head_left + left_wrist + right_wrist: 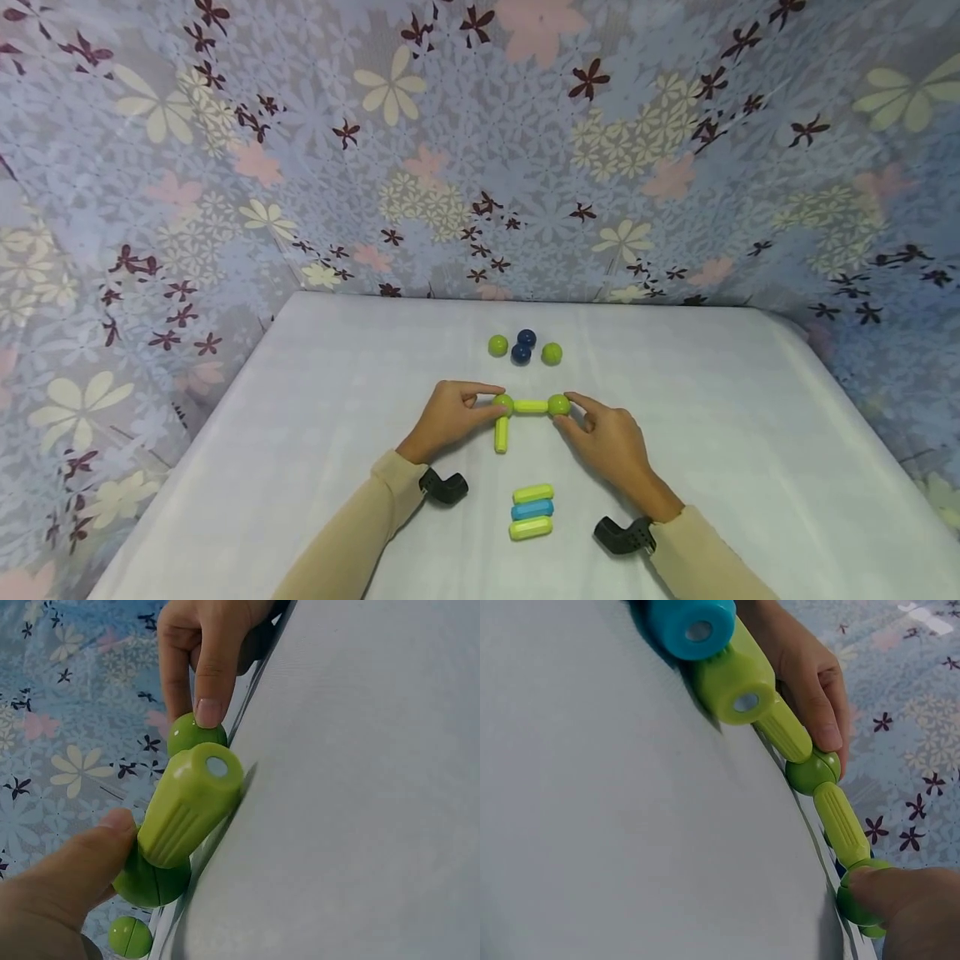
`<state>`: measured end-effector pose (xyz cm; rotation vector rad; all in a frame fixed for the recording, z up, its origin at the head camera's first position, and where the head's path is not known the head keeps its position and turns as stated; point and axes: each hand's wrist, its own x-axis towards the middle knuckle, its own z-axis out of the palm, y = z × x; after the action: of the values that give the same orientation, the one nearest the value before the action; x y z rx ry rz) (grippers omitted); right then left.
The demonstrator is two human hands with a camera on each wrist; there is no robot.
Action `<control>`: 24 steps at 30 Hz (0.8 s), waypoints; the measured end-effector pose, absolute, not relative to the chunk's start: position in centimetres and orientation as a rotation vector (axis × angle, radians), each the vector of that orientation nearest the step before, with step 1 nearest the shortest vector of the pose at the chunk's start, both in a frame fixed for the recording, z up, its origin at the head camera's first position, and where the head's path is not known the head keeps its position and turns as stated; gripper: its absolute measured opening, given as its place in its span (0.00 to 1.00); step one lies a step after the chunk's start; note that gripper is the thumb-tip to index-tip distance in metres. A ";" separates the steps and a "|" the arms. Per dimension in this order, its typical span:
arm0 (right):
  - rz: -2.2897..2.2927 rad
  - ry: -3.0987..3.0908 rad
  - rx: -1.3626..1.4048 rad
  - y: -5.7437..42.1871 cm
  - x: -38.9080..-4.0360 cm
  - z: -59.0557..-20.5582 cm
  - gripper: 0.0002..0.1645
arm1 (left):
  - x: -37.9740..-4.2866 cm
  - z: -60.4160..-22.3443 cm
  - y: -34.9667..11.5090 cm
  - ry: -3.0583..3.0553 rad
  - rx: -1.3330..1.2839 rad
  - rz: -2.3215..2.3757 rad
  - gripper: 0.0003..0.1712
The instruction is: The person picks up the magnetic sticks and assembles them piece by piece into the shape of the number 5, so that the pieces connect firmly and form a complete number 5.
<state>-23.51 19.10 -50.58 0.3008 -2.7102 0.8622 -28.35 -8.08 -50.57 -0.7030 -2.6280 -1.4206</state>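
My left hand (453, 417) pinches a green ball (503, 405) between thumb and fingers. From that ball one yellow-green rod (501, 435) points toward me, its pale round end facing the left wrist view. A second yellow-green rod (531, 407) runs right to another green ball (558, 405), which my right hand (611, 437) pinches between thumb and index finger. Both rods touch the balls, making a corner shape on the table. In the right wrist view the level rod (842, 823) spans the two balls, with the right thumb over the nearer ball (861, 896).
Behind the hands lie two dark blue balls (523, 346), a loose green ball (498, 345) on their left and another green ball (552, 353) on their right. Nearer me, a blue rod (532, 509) lies between two yellow-green rods (531, 528). The white table (300, 400) meets a flowered cloth (480, 167).
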 end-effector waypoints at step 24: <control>1.143 -2.480 0.236 20.1 -30.2 -50.8 0.23 | -28.9 -50.8 -8.1 -2.662 -0.674 -1.264 0.20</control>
<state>-30.21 20.09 -50.79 0.2364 -2.4800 1.1432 -28.93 -8.05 -50.80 -0.6744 -2.6623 -1.2642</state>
